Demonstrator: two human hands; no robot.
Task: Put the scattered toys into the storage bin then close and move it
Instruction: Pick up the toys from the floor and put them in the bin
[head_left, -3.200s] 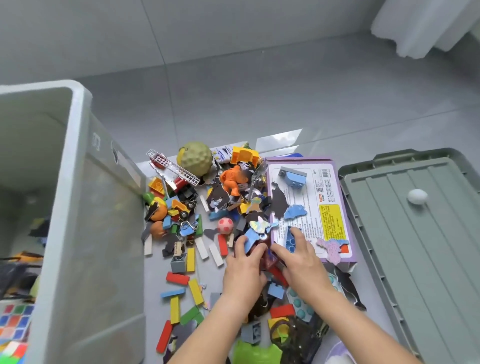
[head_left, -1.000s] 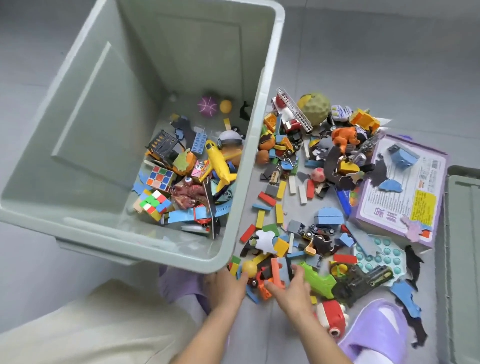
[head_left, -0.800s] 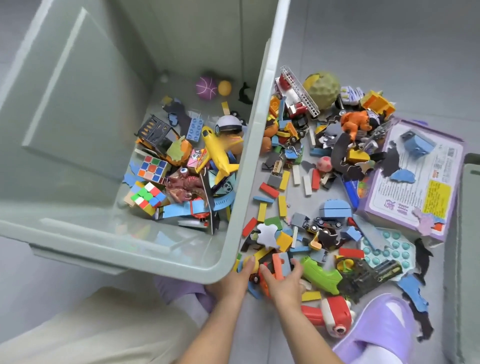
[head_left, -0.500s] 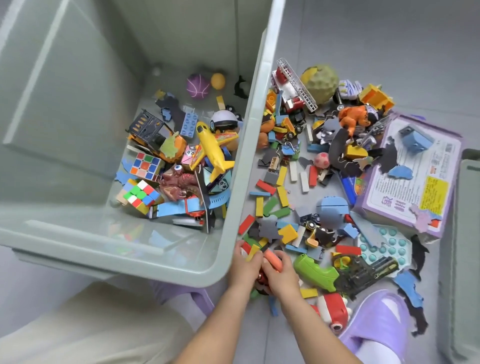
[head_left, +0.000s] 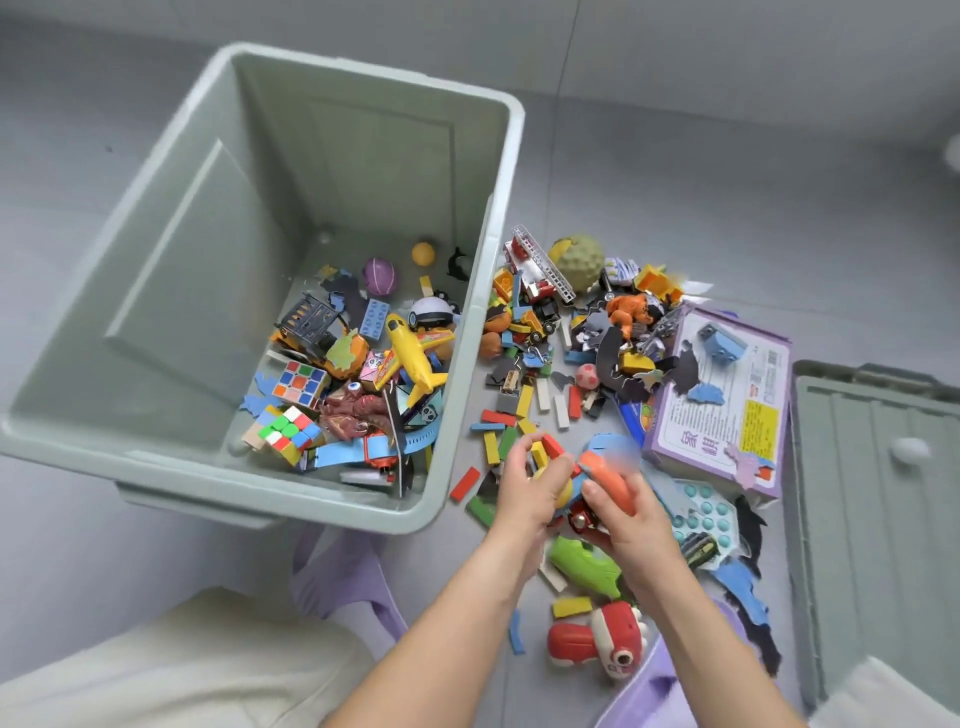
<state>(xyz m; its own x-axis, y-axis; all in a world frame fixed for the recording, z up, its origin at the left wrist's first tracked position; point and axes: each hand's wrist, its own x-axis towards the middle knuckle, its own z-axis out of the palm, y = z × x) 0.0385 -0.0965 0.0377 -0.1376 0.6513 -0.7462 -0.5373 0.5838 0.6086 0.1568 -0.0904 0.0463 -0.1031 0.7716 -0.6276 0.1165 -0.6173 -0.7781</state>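
Observation:
The grey-green storage bin (head_left: 483, 322) stands open on the floor at left, its bottom covered with toys such as a yellow plane (head_left: 408, 358) and two puzzle cubes (head_left: 298, 382). Scattered toys (head_left: 540, 353) lie on the floor right of it. My left hand (head_left: 535, 488) and my right hand (head_left: 618, 499) are cupped together just above the pile, gripping a handful of small toys (head_left: 576, 470) with red, yellow, blue and orange pieces showing between the fingers. The handful hangs close to the bin's near right corner.
The bin's lid (head_left: 883, 509) lies flat at far right. A purple box (head_left: 722, 400) rests beside it with blue pieces on top. A green toy gun (head_left: 587, 566) and a red toy (head_left: 597, 642) lie near my purple slippers (head_left: 343, 582).
Both hands closed around a heap of small pieces at the near edge of the pile and lifted it off the floor. The view has pulled back and tilted up over the bin.

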